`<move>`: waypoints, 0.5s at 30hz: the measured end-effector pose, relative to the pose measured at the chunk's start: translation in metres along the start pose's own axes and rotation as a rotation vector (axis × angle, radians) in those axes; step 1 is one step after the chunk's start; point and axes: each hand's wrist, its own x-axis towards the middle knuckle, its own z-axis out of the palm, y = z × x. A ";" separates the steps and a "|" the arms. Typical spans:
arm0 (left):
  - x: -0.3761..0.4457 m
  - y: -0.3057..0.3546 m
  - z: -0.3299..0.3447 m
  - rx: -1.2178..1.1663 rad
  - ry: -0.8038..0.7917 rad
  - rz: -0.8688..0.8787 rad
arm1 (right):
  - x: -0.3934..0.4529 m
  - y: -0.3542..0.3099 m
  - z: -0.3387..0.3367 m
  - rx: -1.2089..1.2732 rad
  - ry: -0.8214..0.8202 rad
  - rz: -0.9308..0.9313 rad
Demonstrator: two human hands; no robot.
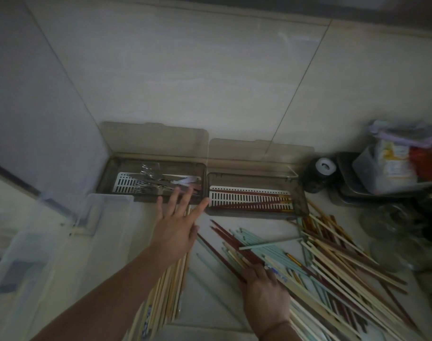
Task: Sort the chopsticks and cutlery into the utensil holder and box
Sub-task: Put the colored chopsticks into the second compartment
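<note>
Chopsticks of red, pale green and cream wood (315, 264) lie mostly in a big messy pile just in front of the right clear plastic box (256, 196), so lots are left. Only a few red ones are inside it. Left of that box, another clear box (151, 178) holds shiny metal cutlery (152, 179). The left hand (178, 222) hovers near it, fingers spread apart, holding nothing. The right hand (264, 289) presses on the pile; I cannot tell if its fingers grip any.

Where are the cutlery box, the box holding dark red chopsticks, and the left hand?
cutlery box (106, 173), head view, left rim of the box.
box holding dark red chopsticks (300, 193), head view, right wall.
left hand (178, 227), head view, back of the hand, fingers spread.
</note>
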 end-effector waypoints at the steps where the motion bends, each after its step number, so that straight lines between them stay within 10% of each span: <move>1: 0.000 0.000 0.000 0.000 0.002 -0.004 | 0.001 -0.001 -0.001 0.003 -0.018 0.015; 11: 0.001 -0.001 -0.003 -0.008 -0.018 0.000 | 0.025 0.043 -0.058 0.242 -0.108 -0.035; 15: 0.001 -0.001 0.000 -0.005 -0.002 -0.001 | 0.063 0.071 -0.101 0.439 0.235 -0.053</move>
